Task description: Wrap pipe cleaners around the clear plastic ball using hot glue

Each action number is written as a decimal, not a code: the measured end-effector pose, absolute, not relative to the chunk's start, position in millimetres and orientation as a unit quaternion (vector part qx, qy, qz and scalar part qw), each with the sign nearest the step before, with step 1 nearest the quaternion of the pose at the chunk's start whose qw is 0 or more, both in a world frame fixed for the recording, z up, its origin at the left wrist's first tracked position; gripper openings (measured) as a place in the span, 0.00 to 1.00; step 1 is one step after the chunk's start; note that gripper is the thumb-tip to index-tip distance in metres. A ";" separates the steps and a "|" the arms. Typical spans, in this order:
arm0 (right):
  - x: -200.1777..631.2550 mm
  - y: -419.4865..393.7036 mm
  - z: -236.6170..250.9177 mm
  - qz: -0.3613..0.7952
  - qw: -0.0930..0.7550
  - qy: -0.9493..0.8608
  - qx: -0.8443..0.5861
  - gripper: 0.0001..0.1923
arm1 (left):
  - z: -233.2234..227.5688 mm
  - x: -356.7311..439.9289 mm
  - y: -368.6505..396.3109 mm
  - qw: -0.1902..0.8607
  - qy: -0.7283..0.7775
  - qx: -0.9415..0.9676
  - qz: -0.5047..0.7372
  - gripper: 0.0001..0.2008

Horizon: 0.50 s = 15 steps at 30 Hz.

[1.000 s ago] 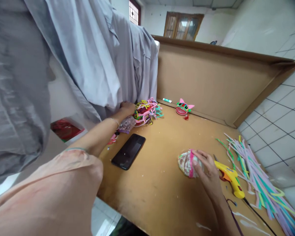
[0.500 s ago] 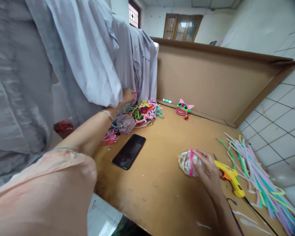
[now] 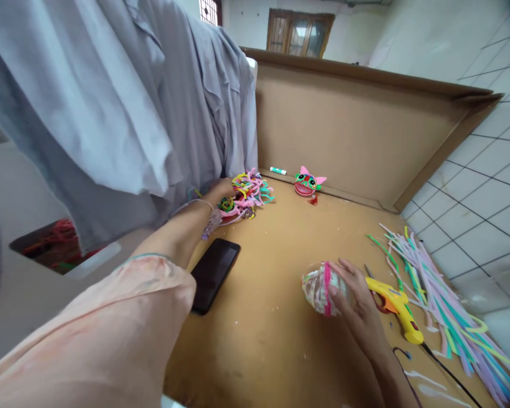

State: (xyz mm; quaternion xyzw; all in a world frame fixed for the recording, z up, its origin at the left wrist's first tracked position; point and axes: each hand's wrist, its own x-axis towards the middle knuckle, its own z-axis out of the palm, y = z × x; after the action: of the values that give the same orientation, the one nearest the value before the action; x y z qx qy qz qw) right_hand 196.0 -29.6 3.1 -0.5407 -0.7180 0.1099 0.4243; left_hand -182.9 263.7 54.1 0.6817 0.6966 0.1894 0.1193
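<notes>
My left hand [image 3: 221, 190] reaches far over the brown table [image 3: 272, 317] into a tangled pile of coloured pipe cleaners [image 3: 249, 192] at the back left; its fingers are partly hidden by grey cloth [image 3: 110, 102], so its grip is unclear. My right hand [image 3: 351, 294] rests on a rounded wrapped ball with a pink band [image 3: 321, 286] and holds it against the table at the front right.
A black phone [image 3: 212, 272] lies between my arms. A yellow glue gun [image 3: 397, 309] and a long heap of pastel pipe cleaners [image 3: 442, 306] lie to the right. A small pink-eared craft face [image 3: 306, 182] and a glue stick [image 3: 277, 170] sit by the cardboard back wall [image 3: 365, 130].
My left hand, raised to the cloth half a second ago with a pink piece, has come back down onto the tangled pile. The view has shifted left. My right hand stays on the ball.
</notes>
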 end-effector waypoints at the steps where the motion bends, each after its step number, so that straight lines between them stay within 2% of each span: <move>1: 196.3 -29.6 3.3 0.113 0.426 -0.720 -0.536 0.20 | 56.4 -183.4 262.7 0.103 0.710 0.676 0.170 0.17; 5: 198.7 -28.7 5.0 0.098 0.441 -0.724 -0.522 0.17 | 69.5 -189.2 245.2 0.005 0.725 0.674 0.139 0.18; 10: 199.0 -27.6 3.7 0.105 0.430 -0.733 -0.516 0.20 | 81.2 -190.2 215.4 -0.116 0.664 0.725 0.143 0.17; 15: 199.7 -25.6 -1.3 0.101 0.423 -0.740 -0.514 0.19 | 77.3 -178.5 199.4 -0.138 0.576 0.800 0.092 0.16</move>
State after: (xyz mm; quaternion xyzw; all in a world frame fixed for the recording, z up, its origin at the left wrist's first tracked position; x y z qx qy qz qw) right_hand 199.7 -25.6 -1.3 -0.5137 -0.7397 0.1014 0.4228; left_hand -178.5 199.4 77.3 0.8004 0.5762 0.0917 -0.1377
